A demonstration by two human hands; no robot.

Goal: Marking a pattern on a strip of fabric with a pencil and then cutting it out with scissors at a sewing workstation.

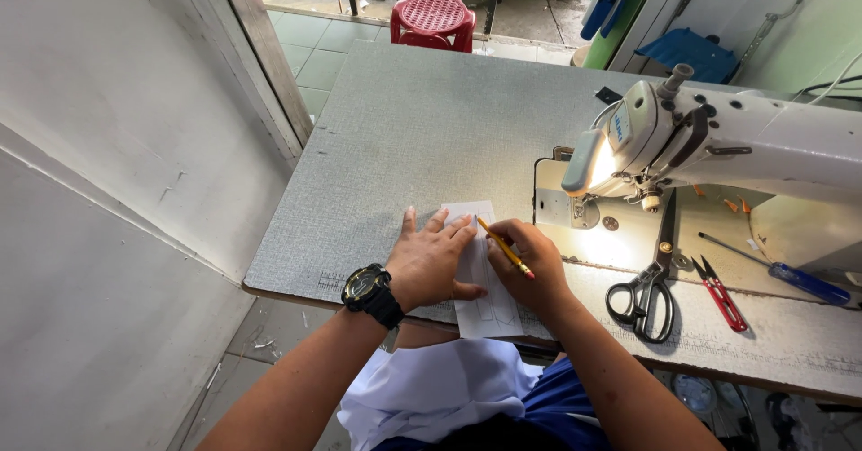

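Head view: white paper piece (485, 271) flat on the grey bench (404, 128), long axis running near to far, near end hanging just over the bench edge. Left hand (431, 262) spread, palm down, pressing the left half of the paper, fingers pointing far-right. Right hand (530, 267) just right of it, touching the paper's right edge, grip pinched on a yellow pencil (505, 247). Pencil tilted across the paper, one end far-left near the left fingertips, the other near-right over the right hand's knuckles; which end carries the lead, cannot tell. Both hands equally close to the paper. Scissors (648, 289) and red snips (720, 294) well apart to the right, below the sewing machine (718, 137).
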